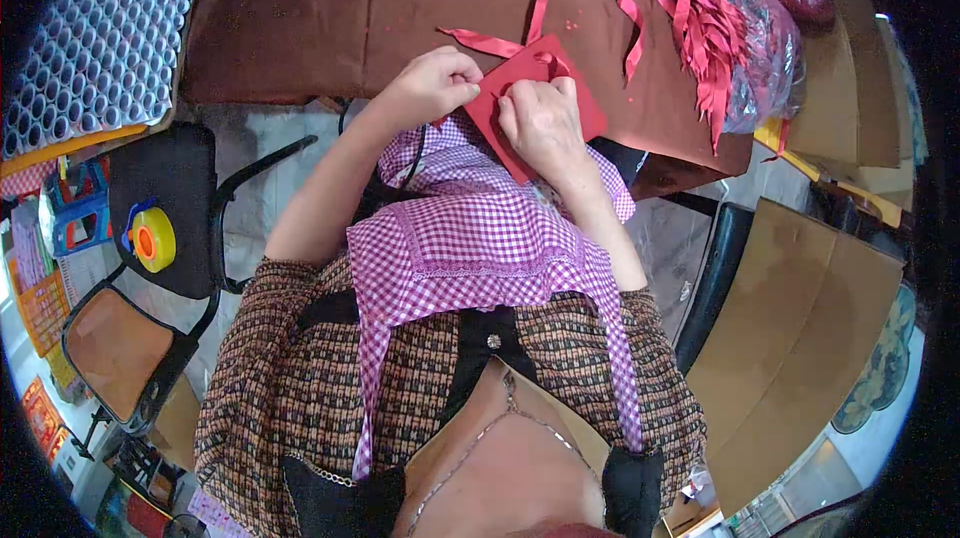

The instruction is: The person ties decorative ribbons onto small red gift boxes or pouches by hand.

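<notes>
A flat red card-like piece (591, 108) sits tilted at the table's near edge, partly over the lap. A red ribbon (538, 14) shows at its upper corner, its two ends spread on the cloth. My right hand (548, 128) lies on the red piece with fingers curled and closed on it; the fingertips are partly hidden. At the piece's left edge, my left hand (435, 86) is closed in a pinch. Whatever its fingertips hold is too small to make out.
A brown-covered table (290, 33) spans the front. Red ribbons (705, 38) hang beside plastic bags (760, 58) at right. A tray of round tubes (95, 38) stands left, above a chair (165, 208) bearing a yellow tape roll (154, 239). Cardboard (800, 338) is at right.
</notes>
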Available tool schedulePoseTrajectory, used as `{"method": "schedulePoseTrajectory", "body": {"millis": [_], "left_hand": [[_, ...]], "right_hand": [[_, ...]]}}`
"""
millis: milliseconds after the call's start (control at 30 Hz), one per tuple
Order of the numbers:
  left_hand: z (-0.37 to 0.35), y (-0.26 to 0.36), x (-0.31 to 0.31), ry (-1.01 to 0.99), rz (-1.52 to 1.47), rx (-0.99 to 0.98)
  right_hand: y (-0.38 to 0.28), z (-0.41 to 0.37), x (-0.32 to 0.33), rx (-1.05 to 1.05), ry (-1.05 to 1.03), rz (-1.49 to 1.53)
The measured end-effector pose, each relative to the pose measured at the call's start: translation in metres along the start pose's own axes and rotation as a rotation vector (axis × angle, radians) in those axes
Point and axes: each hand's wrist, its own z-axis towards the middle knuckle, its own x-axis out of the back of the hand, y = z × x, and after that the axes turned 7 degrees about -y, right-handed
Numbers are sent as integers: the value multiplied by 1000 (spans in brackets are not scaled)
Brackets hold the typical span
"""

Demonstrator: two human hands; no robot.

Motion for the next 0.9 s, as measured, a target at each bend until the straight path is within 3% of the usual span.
{"method": "schedulePoseTrajectory", "body": {"millis": [533, 867, 900], "left_hand": [[-6, 8, -6, -1, -107, -65], [-4, 0, -19, 84, -146, -40], [-4, 0, -19, 87, -147, -39]], "right_hand": [[-8, 7, 22, -189, -168, 199], [-26, 8, 3, -146, -67, 24], [-24, 8, 5, -187, -67, 114]]}}
